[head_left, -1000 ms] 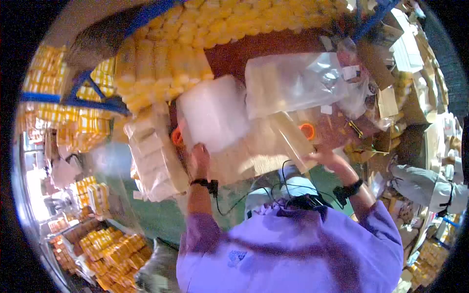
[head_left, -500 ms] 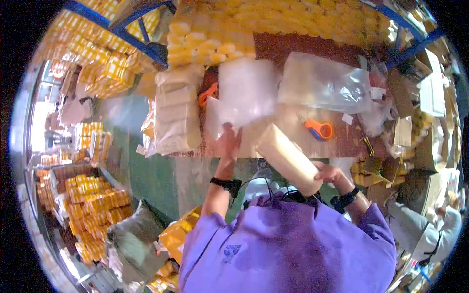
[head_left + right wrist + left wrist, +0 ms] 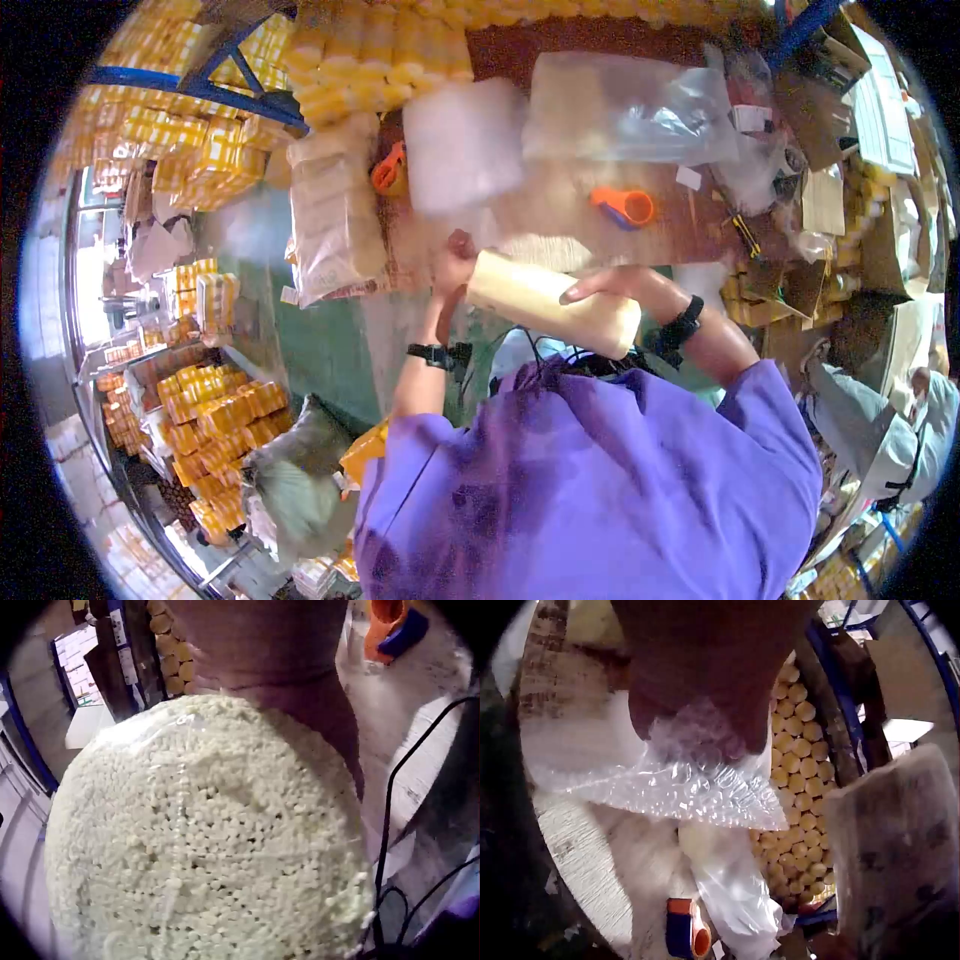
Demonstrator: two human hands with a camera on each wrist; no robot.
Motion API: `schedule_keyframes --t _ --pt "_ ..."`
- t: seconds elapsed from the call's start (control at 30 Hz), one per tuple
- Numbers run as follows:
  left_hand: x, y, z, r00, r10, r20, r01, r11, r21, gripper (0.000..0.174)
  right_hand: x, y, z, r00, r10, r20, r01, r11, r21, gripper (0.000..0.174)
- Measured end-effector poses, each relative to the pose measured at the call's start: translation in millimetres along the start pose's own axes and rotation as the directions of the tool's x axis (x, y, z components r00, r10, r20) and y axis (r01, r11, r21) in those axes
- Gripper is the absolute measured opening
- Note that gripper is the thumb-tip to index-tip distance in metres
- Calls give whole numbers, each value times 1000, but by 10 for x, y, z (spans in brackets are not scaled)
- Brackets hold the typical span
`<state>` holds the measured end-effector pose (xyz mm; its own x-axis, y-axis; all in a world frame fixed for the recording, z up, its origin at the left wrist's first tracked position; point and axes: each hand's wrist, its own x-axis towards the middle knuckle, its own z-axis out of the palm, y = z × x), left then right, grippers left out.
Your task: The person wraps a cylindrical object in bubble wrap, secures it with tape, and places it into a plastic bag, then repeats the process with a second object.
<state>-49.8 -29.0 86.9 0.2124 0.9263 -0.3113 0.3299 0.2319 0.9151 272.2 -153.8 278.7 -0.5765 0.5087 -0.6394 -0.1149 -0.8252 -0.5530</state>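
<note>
My right hand (image 3: 622, 285) grips a pale, cylindrical bundle of thin sticks (image 3: 540, 298) from above, near its right end. The right wrist view shows the bundle's end, many small cream tips packed tightly under clear film. Beside the bundle's left end is my left hand (image 3: 456, 272). In the left wrist view its fingers pinch a sheet of bubble wrap (image 3: 697, 793), which hangs in a clear, shiny fold. A whitish stack of wrap sheets (image 3: 465, 145) lies on the table (image 3: 560, 180) beyond the left hand.
An orange and blue tape dispenser (image 3: 622, 207) lies beyond the bundle, another orange one (image 3: 388, 167) left of the stack. A wrapped brown package (image 3: 335, 210) sits at the table's left. A clear plastic bag (image 3: 630, 108) lies behind; yellow-capped rolls (image 3: 375, 60) are piled at the back.
The right hand has lifted the bundle off the table's front edge and swung it left, nearly level, toward the left hand. The left hand has drawn back from the stack with bubble wrap.
</note>
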Motion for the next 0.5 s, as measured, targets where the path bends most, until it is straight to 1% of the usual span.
schedule_keyframes --t 0.03,0.07,0.13,0.17,0.2,0.23,0.27,0.33,0.4,0.43,0.47,0.5 --pt "-14 53 -44 1000 -8 8 8 1000 -15 23 25 21 -37 1000 -1 -14 0 999 -53 71" --pt "-130 77 -57 995 -25 -96 24 1000 -14 25 60 52 -78 1000 -2 -28 -1 994 -106 71" --pt "-16 -365 -254 999 40 -28 -44 991 -125 25 332 270 -292 991 108 78 -108 994 2 71" --pt "-86 -150 -214 996 82 -40 -84 995 -62 26 408 337 -350 978 156 135 -164 985 50 70" --pt "-244 259 -123 991 123 -50 -123 992 3 26 349 304 -318 983 155 97 -160 987 36 67" --pt "-347 496 -50 984 167 -57 -164 984 68 26 240 213 -251 987 153 58 -154 988 22 64" --pt "-360 398 -5 940 314 -131 -254 904 344 30 134 140 -190 989 149 17 -150 989 6 61" --pt "-394 646 154 971 232 -52 -157 791 592 33 -102 154 -53 997 27 -70 -24 999 40 55" --pt "-405 640 370 974 225 -20 -155 730 666 35 -176 268 -69 991 -122 -50 125 990 63 49" --pt "-395 499 510 964 267 -13 -200 751 630 36 -129 392 -140 977 -211 10 209 974 82 47" --pt "-366 375 603 950 312 -5 -249 767 591 36 -55 449 -201 976 -213 43 208 973 97 44" --pt "-347 404 668 914 405 -4 -338 770 541 35 15 497 -255 974 -215 75 206 972 111 42"
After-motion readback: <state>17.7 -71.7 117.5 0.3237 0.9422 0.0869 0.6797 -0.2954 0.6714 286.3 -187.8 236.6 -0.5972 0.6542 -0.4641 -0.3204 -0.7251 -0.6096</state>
